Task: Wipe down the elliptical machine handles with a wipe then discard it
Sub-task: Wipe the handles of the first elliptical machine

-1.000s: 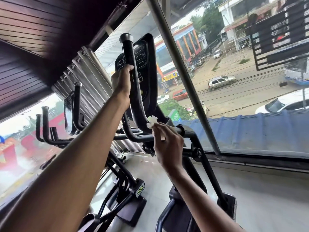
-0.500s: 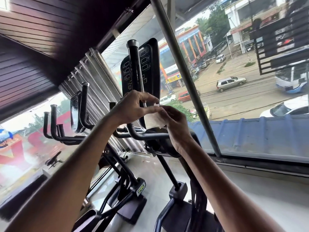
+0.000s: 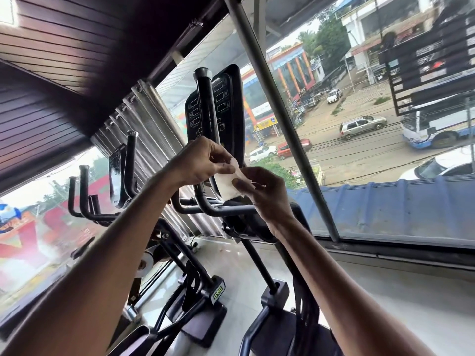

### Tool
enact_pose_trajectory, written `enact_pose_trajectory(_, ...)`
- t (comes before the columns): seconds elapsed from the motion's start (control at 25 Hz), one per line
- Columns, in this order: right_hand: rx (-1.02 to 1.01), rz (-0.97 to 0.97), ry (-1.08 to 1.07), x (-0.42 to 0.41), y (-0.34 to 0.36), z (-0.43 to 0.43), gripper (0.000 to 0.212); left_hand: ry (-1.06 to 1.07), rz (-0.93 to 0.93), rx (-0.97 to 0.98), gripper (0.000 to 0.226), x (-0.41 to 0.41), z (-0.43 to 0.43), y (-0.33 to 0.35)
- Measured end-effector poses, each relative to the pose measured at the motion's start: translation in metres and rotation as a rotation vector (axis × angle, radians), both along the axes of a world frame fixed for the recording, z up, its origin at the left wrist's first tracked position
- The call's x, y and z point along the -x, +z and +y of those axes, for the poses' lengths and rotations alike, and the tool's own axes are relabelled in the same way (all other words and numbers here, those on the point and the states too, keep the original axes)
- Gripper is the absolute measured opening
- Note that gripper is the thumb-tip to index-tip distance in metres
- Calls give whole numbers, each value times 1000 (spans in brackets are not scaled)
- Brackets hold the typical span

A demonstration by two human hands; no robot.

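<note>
A small white wipe [image 3: 229,181], crumpled and partly spread, is pinched at its upper edge by the left hand [image 3: 203,164] and at its right side by the right hand [image 3: 262,194], right in front of the black upright elliptical handle [image 3: 207,109] rising above both hands.

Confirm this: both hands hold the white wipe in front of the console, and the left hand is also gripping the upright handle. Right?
Not quite. In the head view the left hand is off the upright handle; it only pinches the wipe together with the right hand, in front of the console.
</note>
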State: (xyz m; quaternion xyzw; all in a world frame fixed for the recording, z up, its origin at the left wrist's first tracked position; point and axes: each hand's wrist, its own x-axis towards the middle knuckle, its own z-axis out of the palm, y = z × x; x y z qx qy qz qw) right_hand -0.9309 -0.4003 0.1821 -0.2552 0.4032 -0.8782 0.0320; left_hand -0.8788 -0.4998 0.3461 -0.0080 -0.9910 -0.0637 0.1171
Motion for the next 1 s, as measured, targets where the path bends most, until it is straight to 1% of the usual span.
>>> enact_pose_trajectory(0.08, 50, -26, 47, 1, -1, 1, 8, 24, -68, -21, 25, -2, 1, 2)
enact_pose_trajectory(0.2, 61, -71, 126, 5, -1, 5, 12, 23, -117, -102, 19, -4, 2, 2)
enact_pose_trajectory(0.28, 47, -90, 110, 7, 0, 5, 14, 41, -116, -144, 16, -4, 2, 1)
enact_pose_trajectory(0.32, 8, -86, 44, 6, -1, 4, 15, 64, -106, -145, 16, -3, 2, 0)
enact_pose_trajectory(0.36, -79, -53, -93, 6, -3, 2, 17, 95, -81, -121, 16, -1, -1, -2)
enact_pose_trajectory(0.44, -258, 99, -446, 2, -8, -2, 29, 164, -5, -18, 18, 4, -5, -5)
enact_pose_trajectory(0.48, -277, 188, -549, -3, -9, -6, 36, 192, 30, 33, 19, 6, -4, -7)
enact_pose_trajectory(0.52, -275, 267, -570, -8, -9, -12, 39, 211, 61, 75, 21, 7, -3, -8)
enact_pose_trajectory(0.6, -275, 353, -520, -18, -4, -26, 38, 223, 106, 127, 23, 7, 2, -10)
enact_pose_trajectory(0.64, -271, 356, -521, -20, 0, -32, 34, 227, 123, 146, 24, 7, 4, -10)
enact_pose_trajectory(0.72, -263, 321, -589, -16, 0, -40, 26, 259, 156, 151, 28, 2, 4, -8)
enact_pose_trajectory(0.8, -275, 301, -667, -14, -1, -45, 21, 308, 207, 124, 33, -1, -4, -4)
enact_pose_trajectory(0.92, -277, 341, -739, -18, -7, -49, 20, 361, 275, 62, 35, 0, -10, -9)
enact_pose_trajectory(1.0, -299, 375, -776, -19, -20, -50, 19, 400, 315, -22, 43, 3, -9, -17)
